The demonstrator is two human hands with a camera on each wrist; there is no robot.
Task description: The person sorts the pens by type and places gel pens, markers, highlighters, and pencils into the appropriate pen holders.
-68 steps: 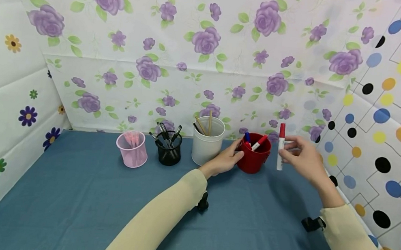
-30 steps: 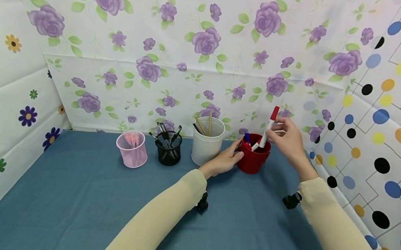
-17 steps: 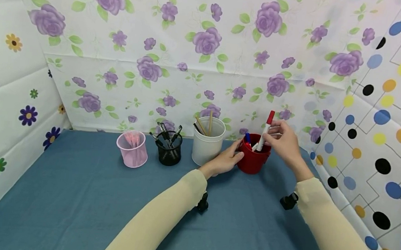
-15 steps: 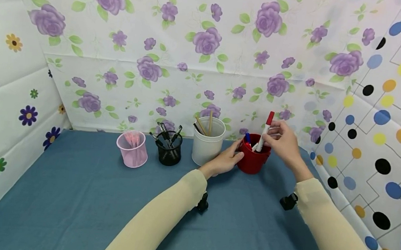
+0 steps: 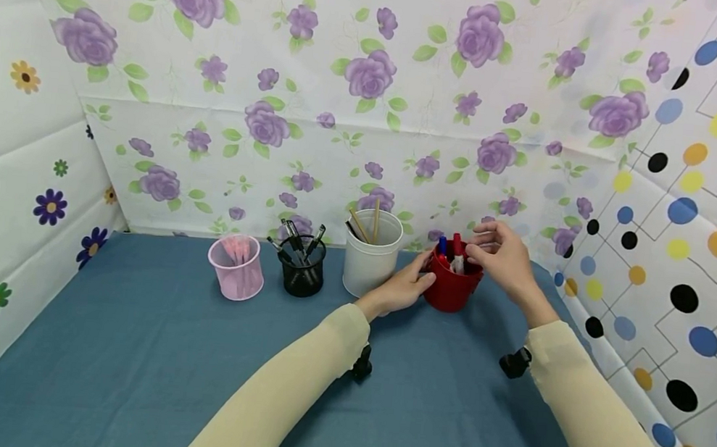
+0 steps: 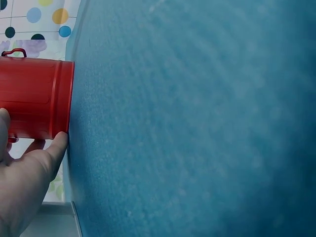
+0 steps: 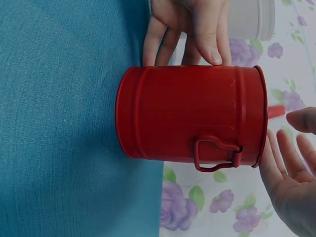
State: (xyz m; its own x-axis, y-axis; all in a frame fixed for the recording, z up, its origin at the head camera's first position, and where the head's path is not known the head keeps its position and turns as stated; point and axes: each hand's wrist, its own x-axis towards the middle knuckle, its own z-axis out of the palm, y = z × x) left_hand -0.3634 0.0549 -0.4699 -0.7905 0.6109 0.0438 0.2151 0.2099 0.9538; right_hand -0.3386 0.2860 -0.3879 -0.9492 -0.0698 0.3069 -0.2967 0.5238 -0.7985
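Note:
A small red metal pail (image 5: 446, 291) with side handles stands upright on the blue cloth. Sticking up from it are a blue-capped pen (image 5: 442, 246) and a red-capped marker (image 5: 457, 244), plus other white barrels partly hidden by the rim. My left hand (image 5: 399, 290) holds the pail by its left side, thumb in front and fingers toward the back; the right wrist view shows these left-hand fingers (image 7: 165, 42) against its wall. My right hand (image 5: 502, 260) hovers at the pail's right rim with loosely bent fingers and nothing between them. The pail's handle (image 7: 217, 154) faces the right wrist camera.
Left of the pail stands a white cup (image 5: 369, 261) with pencils. Farther left are a black mesh holder (image 5: 303, 276) of dark pens or brushes and a pink cup (image 5: 241, 280) of pink items. Patterned cloth walls (image 5: 324, 52) enclose the blue-covered table (image 5: 153, 362).
My right hand has brought the red-capped marker left into the pail and let go of it. The marker has dropped lower inside. My left hand has stayed on the pail.

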